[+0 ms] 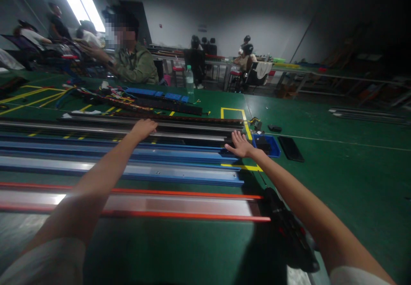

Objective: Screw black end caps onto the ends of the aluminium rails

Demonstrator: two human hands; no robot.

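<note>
My left hand (144,129) lies over the long black metal rails (192,134), its fingers stretched to the right across their tops. At the right ends of these rails is my right hand (240,145), fingers spread, palm down; exact contact is hard to make out. In front of the black rails lie blue-edged metal rails (192,174), side by side. Closest to me is a metal rail with red edges (186,205). A dark power drill (290,229) rests at the lower right, partly behind my right forearm.
Beyond the rails are wire bundles (112,98) and a water bottle (189,80). Right of my right hand sit a blue tray (272,146) and a black phone (290,148). A co-worker in a green jacket (138,66) sits across the green table (346,178).
</note>
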